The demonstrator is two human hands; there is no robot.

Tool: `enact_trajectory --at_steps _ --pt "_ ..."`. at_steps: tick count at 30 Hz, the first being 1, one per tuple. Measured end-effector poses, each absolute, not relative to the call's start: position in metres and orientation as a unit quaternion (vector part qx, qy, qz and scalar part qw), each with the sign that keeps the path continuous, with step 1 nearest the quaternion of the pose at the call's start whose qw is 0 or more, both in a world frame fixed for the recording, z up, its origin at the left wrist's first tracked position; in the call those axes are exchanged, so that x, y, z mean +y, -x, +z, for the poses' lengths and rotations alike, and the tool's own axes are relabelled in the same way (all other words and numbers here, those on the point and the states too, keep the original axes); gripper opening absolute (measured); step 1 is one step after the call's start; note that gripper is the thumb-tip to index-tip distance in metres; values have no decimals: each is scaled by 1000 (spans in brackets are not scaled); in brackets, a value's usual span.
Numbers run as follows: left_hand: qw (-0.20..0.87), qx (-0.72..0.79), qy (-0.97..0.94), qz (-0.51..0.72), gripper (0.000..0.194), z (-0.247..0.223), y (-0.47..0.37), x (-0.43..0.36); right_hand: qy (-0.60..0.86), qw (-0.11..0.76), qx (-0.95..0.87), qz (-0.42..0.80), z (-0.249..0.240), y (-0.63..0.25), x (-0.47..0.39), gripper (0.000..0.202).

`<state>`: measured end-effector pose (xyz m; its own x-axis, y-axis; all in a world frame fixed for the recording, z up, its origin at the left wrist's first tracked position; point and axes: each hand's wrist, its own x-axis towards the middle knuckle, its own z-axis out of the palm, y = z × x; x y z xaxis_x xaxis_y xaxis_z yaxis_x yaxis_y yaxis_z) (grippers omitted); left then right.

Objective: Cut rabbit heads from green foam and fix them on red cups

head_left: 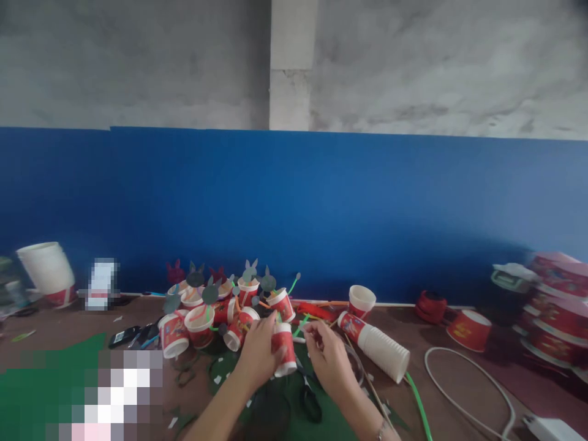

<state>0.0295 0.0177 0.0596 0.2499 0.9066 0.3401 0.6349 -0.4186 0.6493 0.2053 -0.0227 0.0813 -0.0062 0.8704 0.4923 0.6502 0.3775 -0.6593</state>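
Paper cup (pixel 287 343) clasped by left hand (pixel 261 350), best held lightly against denting; right hand (pixel 329 354) curled to its right, any pinch indeterminable.

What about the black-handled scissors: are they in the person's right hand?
No, the black-handled scissors lie on green material, with a visible gap between their handles and the right hand.

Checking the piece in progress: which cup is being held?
The red-and-white cup in the left hand; the other cups aren't gripped by either hand.
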Motion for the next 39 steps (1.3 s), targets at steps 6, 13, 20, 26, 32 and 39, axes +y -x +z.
enact_trajectory --at_steps 6,13,20,26,32,39 --pt "231 458 -765 389 63 66 -44 3 547 431 -696 177 73 -205 -20 25" --pt "219 424 -785 395 59 76 -49 -9 515 438 -702 225 73 -205 -19 26" --pt "196 434 -759 444 55 80 -45 -7 493 405 -731 242 82 -198 -28 32" --pt "326 472 -715 399 54 79 -51 -6 480 384 -743 266 89 -199 -31 14" --pt "368 444 -699 422 49 76 -56 -7 509 367 -732 265 88 -202 -30 11" --pt "393 426 -689 436 46 73 -56 -7 516 394 -703 290 85 -202 -27 12"
